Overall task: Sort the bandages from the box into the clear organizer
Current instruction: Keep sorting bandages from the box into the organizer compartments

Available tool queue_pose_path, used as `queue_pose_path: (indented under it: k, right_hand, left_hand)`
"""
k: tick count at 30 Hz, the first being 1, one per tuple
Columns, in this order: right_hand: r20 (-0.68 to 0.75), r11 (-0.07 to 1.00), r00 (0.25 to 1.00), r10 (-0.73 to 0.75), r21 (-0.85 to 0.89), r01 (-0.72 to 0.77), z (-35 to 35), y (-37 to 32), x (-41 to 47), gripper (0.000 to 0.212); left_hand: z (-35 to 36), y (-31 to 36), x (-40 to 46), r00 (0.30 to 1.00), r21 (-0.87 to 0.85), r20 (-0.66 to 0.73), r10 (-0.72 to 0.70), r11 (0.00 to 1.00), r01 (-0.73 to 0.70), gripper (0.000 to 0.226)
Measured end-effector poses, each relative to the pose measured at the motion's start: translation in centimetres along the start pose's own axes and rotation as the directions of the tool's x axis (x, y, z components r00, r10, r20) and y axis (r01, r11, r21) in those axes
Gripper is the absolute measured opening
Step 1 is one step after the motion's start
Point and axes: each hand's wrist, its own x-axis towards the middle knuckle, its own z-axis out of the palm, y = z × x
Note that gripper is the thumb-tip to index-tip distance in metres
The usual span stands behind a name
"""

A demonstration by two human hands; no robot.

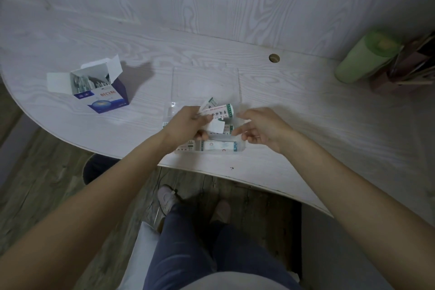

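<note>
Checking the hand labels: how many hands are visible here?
2. Left hand holds bandages over the organizer; right hand hovers empty beside it.

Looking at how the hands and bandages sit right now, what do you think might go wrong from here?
The left hand pinches several bandages fanned loosely over the clear organizer; one may slip from that grip into the wrong compartment. The organizer's transparent walls are hard to see, so the right hand might nudge it, perhaps toward the nearby table edge.
</note>
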Motion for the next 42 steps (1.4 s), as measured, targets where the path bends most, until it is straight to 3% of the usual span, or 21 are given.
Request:
queue_pose_path:
  k: [4, 10, 13, 16, 21, 27, 37, 40, 42]
  right_hand:
    - [0.061, 0.991, 0.991, -0.120, -0.058, 0.124, 0.5, -0.6, 0.3, 0.014]
    - [0.019, 0.983, 0.987, -0.160, 0.093, 0.157, 0.8, -0.8, 1.0, 0.024]
    - [0.003, 0.972, 0.972, -0.236, 0.000, 0.236, 0.9, -0.4, 1.6, 0.018]
    - [-0.064, 0.976, 0.981, -0.185, -0.126, 0.176, 0.7, 0.3, 1.9, 0.032]
    - [0.097, 0.847, 0.995, -0.016, -0.528, 0.065, 1.7, 2.1, 2.1, 0.023]
    - [0.159, 0.704, 0.985, 0.067, -0.707, 0.067, 3.5, 3.4, 2.9, 0.037]
    - [0.184, 0.639, 0.983, 0.024, -0.758, 0.127, 3.8, 3.8, 3.2, 0.046]
    - [0.189, 0.670, 0.982, -0.001, -0.729, 0.141, 3.5, 3.1, 2.8, 0.040]
    - [0.165, 0.726, 0.982, -0.096, -0.663, 0.183, 2.9, 2.1, 2.5, 0.030]
  left_hand:
    - [0.2, 0.6, 0.1, 0.999, -0.059, 0.052, -0.008, 0.998, 0.011, 0.013]
    - [0.1, 0.5, 0.3, 0.999, -0.087, 0.034, -0.019, 0.996, 0.022, 0.012]
    - [-0.2, 0.3, 0.4, 0.999, -0.061, 0.037, -0.016, 0.998, 0.018, 0.011]
    - [-0.7, -0.3, 0.8, 1.000, -0.058, -0.017, -0.024, 0.998, 0.023, 0.011]
    - [-1.1, -1.3, 1.4, 0.997, -0.051, -0.061, -0.051, 0.998, 0.048, 0.015]
    - [-1.3, -2.2, 1.5, 0.995, 0.059, -0.086, -0.048, 0.997, 0.054, 0.018]
    - [-1.7, -2.0, 1.0, 0.995, 0.031, -0.091, -0.047, 0.998, 0.050, 0.016]
    - [-1.6, -1.5, 0.7, 0.996, -0.056, -0.082, -0.040, 0.998, 0.036, 0.013]
    - [-1.6, -1.2, 0.5, 0.996, -0.109, -0.086, -0.038, 0.994, 0.029, 0.012]
